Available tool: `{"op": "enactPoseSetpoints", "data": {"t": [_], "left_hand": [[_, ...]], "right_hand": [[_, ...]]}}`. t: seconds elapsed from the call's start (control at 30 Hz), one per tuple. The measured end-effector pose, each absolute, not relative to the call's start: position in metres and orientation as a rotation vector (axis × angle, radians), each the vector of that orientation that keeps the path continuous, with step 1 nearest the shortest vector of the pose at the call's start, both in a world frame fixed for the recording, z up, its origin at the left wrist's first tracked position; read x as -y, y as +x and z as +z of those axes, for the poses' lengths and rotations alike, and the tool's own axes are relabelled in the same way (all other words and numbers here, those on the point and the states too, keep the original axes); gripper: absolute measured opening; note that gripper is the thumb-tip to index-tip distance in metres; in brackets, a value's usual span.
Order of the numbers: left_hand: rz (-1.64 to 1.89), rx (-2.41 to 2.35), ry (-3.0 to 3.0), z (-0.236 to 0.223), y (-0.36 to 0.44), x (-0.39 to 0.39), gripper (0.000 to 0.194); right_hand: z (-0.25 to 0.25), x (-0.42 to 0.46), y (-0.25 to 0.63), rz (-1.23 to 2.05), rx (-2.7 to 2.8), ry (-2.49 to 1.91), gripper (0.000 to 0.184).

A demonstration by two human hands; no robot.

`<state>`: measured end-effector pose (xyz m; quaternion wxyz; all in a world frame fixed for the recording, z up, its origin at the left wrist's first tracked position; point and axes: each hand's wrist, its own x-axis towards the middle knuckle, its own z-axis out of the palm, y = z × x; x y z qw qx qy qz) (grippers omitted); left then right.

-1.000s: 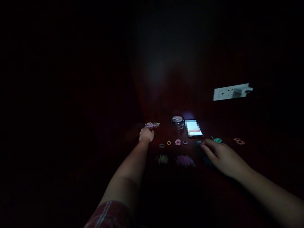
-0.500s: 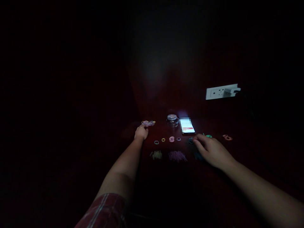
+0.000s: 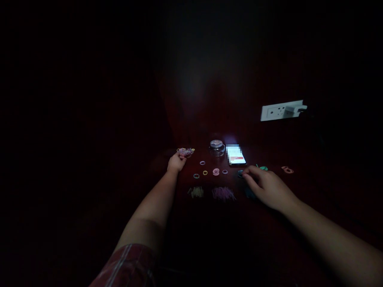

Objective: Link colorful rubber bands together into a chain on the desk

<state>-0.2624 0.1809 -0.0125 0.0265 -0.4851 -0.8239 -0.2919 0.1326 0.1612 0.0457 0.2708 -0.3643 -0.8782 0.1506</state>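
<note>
Left hand (image 3: 176, 162) lies at the near edge of a mixed band pile (image 3: 186, 152), its finger state indiscernible; right hand (image 3: 244, 174) has thumb and forefinger tips close together at a blue ring (image 3: 240, 173) on the table (image 3: 211, 181), any grip unclear; lidded jar (image 3: 217, 149) and lit phone (image 3: 236, 154) sit beyond.

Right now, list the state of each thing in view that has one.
Phone: screen lit
Wall socket: plug inserted
Jar: upright, lid apparently on
Mixed pile: loose
Purple pile: loose, spread
Pink rings: overlapping
Left hand: at the mixed pile, grip unclear
Right hand: at the teal ring, grip unclear
</note>
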Motion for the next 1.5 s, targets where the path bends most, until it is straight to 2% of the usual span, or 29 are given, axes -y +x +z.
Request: {"op": "enactPoseSetpoints", "data": {"t": [0.27,0.5,0.63,0.77,1.07,1.2,1.33,1.5], "left_hand": [[-0.887,2.223,-1.815,0.008,-0.239,-0.167,0.026],[-0.63,1.665,-2.519,0.021,-0.201,-0.177,0.027],[-0.502,1.763,-2.527,0.019,-0.196,-0.182,0.025],[-0.528,1.914,-2.371,0.018,-0.203,-0.18,0.013],[-0.898,1.927,-2.065,0.049,-0.168,-0.147,0.02],[-1.416,1.894,-2.275,0.063,-0.104,-0.114,0.015],[-1.407,1.851,-2.512,0.06,-0.049,-0.094,0.009],[-1.555,1.797,-2.454,0.048,-0.041,-0.087,0.01]], "right_hand": [[0.046,-0.161,0.133,0.407,2.372,-0.958,0.024],[0.044,-0.165,0.134,0.365,2.353,-0.953,0.022],[0.045,-0.167,0.134,0.349,2.328,-0.957,0.021],[0.045,-0.167,0.134,0.323,2.319,-0.955,0.02],[0.043,-0.169,0.13,0.294,2.28,-0.943,0.014],[0.044,-0.161,0.129,0.449,2.285,-0.822,0.015],[0.044,-0.155,0.128,0.53,2.279,-0.656,0.024],[0.038,-0.159,0.124,0.515,2.271,-0.562,0.028]]}}
